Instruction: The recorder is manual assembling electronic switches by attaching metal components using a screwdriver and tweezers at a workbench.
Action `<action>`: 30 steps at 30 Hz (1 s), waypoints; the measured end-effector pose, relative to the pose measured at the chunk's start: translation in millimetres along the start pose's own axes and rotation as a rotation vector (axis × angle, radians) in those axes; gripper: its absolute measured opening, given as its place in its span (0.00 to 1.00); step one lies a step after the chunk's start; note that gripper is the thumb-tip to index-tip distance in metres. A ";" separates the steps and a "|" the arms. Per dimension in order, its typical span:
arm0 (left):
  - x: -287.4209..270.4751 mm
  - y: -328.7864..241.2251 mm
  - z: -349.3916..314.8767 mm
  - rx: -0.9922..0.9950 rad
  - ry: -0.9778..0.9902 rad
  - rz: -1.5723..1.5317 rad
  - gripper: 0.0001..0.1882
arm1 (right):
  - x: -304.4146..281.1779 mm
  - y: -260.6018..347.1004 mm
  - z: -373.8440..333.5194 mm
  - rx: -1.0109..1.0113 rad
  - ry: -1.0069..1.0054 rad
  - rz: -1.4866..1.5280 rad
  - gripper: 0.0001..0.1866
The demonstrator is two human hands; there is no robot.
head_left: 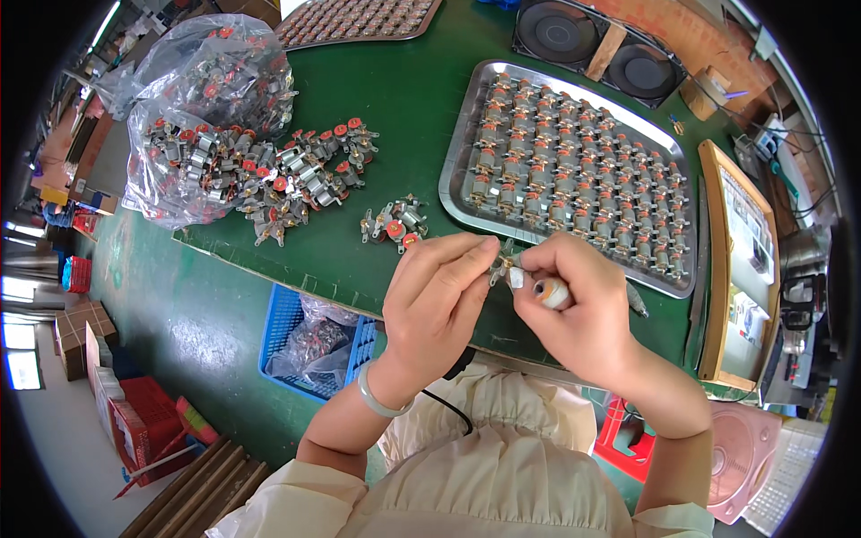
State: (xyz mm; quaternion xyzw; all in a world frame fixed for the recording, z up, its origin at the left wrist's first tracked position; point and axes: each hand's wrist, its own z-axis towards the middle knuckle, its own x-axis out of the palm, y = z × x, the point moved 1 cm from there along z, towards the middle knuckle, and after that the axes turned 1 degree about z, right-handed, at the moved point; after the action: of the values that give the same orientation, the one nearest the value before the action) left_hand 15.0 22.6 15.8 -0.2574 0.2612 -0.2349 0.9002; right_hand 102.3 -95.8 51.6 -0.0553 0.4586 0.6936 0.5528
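Close above the table's near edge, both my hands meet at a small metal part with tabs point(506, 263), mostly covered by fingers. My left hand point(437, 300) is closed, pinching it between thumb and fingertips. My right hand point(583, 309) is closed around a pale, round-ended stick-like tool point(553, 293), its thumb and forefinger at the part. Something white shows at the right fingertips; I cannot tell what. Just left of my hands lies a small group of similar silver parts with red-orange discs point(395, 222). Beyond my right hand is a metal tray point(457, 193) holding rows of them.
A clear plastic bag point(148, 170) spills a heap of parts point(296, 175) at the left. Another filled tray point(359, 40) lies at the back. Two black fans point(596, 49) stand back right, a wooden frame point(713, 350) at the right. Below the edge is a blue basket point(280, 332).
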 end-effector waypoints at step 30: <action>-5.6 -5.7 -0.4 -0.806 -0.012 -0.913 0.10 | -26.9 -52.2 -33.4 -0.174 0.312 -0.339 0.27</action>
State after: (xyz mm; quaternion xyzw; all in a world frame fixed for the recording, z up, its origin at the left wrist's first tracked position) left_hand 8.9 21.3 20.8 -0.6653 0.1879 -0.4782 0.5416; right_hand 140.9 -140.0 18.1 -0.2855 0.4611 0.6109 0.5768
